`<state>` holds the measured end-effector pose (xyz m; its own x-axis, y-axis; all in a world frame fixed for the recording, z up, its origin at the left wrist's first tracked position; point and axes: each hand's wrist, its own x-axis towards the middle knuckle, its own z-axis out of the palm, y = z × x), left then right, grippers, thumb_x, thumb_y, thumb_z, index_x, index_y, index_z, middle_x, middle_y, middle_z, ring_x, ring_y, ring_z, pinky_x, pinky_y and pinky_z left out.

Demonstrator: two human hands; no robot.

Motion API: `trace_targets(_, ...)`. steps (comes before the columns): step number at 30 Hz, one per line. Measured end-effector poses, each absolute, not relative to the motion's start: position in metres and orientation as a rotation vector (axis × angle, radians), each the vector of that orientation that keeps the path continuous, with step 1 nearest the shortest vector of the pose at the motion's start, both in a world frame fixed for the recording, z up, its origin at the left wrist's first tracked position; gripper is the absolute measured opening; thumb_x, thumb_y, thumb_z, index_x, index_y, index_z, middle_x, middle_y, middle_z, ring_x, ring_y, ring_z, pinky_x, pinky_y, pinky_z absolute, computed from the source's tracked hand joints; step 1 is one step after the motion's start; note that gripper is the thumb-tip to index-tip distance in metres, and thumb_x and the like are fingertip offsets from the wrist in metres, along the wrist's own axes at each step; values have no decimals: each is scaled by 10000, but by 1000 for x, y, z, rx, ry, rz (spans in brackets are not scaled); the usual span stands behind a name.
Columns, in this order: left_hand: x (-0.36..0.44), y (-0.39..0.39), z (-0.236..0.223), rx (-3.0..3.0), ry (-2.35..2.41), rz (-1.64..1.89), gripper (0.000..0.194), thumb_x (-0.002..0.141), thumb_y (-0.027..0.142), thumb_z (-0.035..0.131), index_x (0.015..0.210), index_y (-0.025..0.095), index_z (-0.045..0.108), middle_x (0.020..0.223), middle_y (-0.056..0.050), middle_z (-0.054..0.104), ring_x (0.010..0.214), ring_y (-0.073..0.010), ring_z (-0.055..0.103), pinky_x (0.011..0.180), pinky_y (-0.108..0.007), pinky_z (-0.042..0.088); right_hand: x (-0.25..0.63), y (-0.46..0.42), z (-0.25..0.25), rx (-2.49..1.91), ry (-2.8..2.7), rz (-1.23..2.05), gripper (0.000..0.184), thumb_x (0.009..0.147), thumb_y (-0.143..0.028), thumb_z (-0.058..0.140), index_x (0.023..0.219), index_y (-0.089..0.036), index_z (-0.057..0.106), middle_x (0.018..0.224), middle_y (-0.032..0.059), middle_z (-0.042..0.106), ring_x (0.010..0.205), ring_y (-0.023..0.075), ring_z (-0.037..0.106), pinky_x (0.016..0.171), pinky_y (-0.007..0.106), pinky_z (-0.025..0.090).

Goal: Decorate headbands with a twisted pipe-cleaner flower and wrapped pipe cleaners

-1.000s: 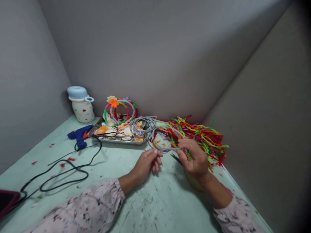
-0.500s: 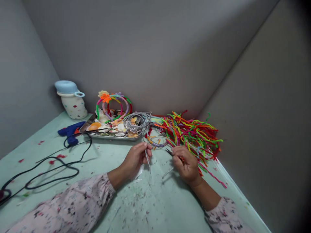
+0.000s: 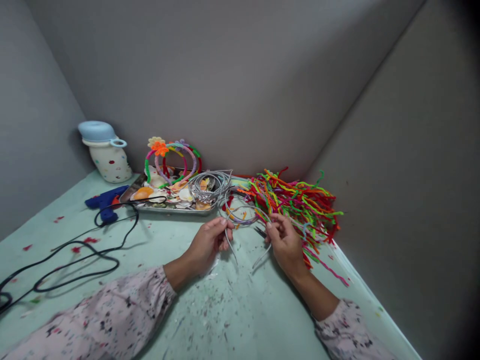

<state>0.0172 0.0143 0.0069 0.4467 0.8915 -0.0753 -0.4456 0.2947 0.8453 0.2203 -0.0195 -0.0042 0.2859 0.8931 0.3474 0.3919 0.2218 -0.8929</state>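
Plain grey walls (image 3: 210,75) meet in corners around a pale green surface (image 3: 240,320), which is specked with dark marks towards the front and dotted with red scraps (image 3: 90,240) at the left. Shadow darkens the right side of the room. Near the back wall stands a white bottle (image 3: 110,161) with a light blue lid; in front of it lie a blue glue gun (image 3: 107,202) and a looping black cord (image 3: 80,252). Beside them, a metal tray (image 3: 168,211) holds shells (image 3: 183,195), colourful fuzzy rings (image 3: 194,160) and a coil of wire (image 3: 210,189). Bright pipe cleaners (image 3: 296,200) are heaped to the right. Between the hands, above the middle of the surface, a grey wire (image 3: 245,206) bends in a loop, its two ends hanging towards the front. The left hand (image 3: 206,245) pinches one side, fingers closed on it; the right hand (image 3: 287,245) grips the other. Dark tool tips (image 3: 260,231) show just beside the right fingers.
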Motion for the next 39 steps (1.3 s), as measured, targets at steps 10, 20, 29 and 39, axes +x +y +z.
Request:
trace_targets(10,19,8,12,936,682,903,248,823,370,577,834,124,592,614,10,564,406,-41,463,395,-154,311,221,-21,-3,-1412,-1232,506,304,868,-387,494,1098,-200,562,608,-37,530,486,119,470,479,247,397)
trace_targets(20,20,11,9,922,680,942,286,771,291,660,999,124,612,696,-7,605,476,-48,510,450,-162,360,224,-20,-3,-1449,-1241,370,310,871,-401,468,1064,-197,600,613,-16,507,539,150,464,513,267,389)
trace_targets(29,19,11,10,890,677,952,288,806,300,632,1028,118,612,631,14,578,432,-27,463,431,-140,356,223,-20,-2,-1464,-1229,415,320,866,-422,471,1054,-208,618,566,-30,477,495,142,432,487,266,369)
trace_targets(39,18,11,8,858,631,985,228,841,297,591,998,132,608,641,18,572,443,-26,467,435,-128,367,220,-21,2,-1324,-1159,682,316,876,-417,487,1077,-195,588,585,-44,509,479,108,421,460,232,349)
